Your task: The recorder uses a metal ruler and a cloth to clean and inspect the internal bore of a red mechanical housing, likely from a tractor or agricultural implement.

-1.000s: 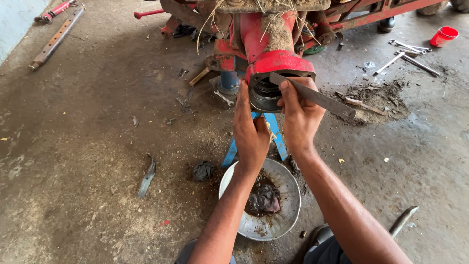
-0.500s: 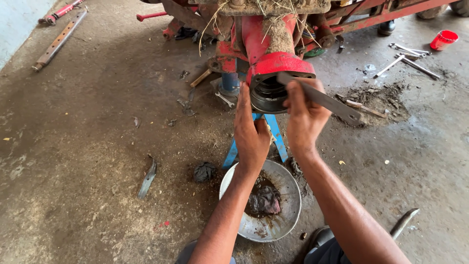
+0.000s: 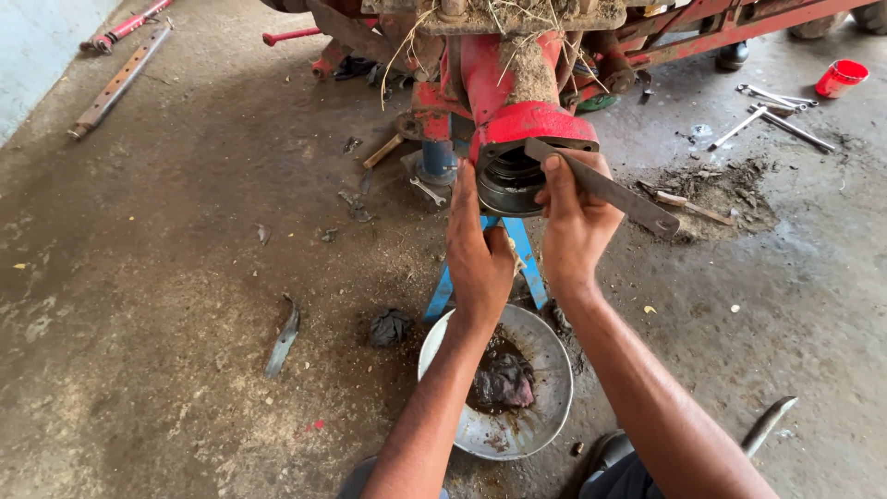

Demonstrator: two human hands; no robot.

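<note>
**Inspector:** Where the left fingers reach up, what do they meet?

**Assistant:** Left hand is raised, back to the camera, fingers together and straight, tips pressed on the left rim of the hub, a dark round opening in the red housing. It grips nothing.

**Inspector:** Far to the left of those fingers?

**Assistant:** A long bar by the wall, and nearer, a curved blade on the floor.

**Inspector:** Below them?

**Assistant:** A blue stand under the hub; beneath the wrists, a metal bowl holding a dark rag in oily residue.

**Inspector:** Right hand?

**Assistant:** Right hand has its fingers clamped on a flat grey bar. Its upper end lies across the hub's top right rim, just above the thumb; the other end slopes down to the right, past the fingers.

**Inspector:** Beyond those fingers?

**Assistant:** A dirt patch, then spanners and a red cup, well apart from the hand.
</note>
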